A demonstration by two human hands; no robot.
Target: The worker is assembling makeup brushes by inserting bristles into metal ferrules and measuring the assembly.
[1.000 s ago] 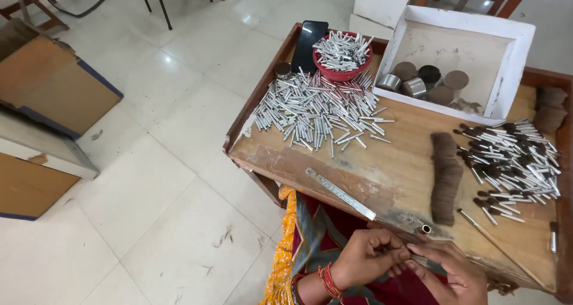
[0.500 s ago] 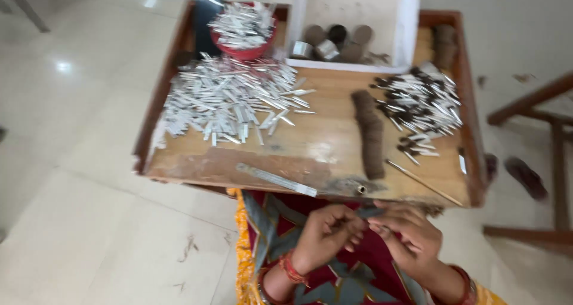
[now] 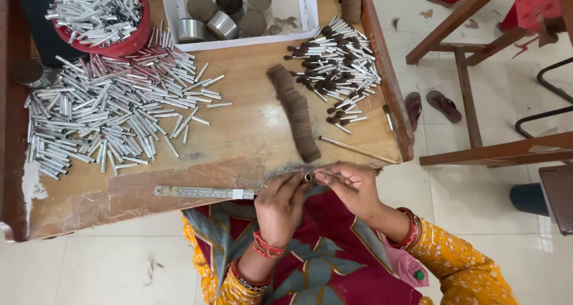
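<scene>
Left hand (image 3: 279, 205) pinches a small ferrule (image 3: 308, 176); right hand (image 3: 352, 187) is closed on a thin stick (image 3: 327, 174). Beyond the table (image 3: 250, 144) edge, the ferrule may slip and fall.

You get bright, even daylight; the worktop (image 3: 239, 138) is sharp, shadows stay soft, and the metal tubes (image 3: 107, 120) on it glint.

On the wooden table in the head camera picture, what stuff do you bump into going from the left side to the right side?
Red bowl of silver tubes → big loose pile of silver tubes → row of brown hair tufts → pile of tubes with dark bristles → table's right rim.
</scene>
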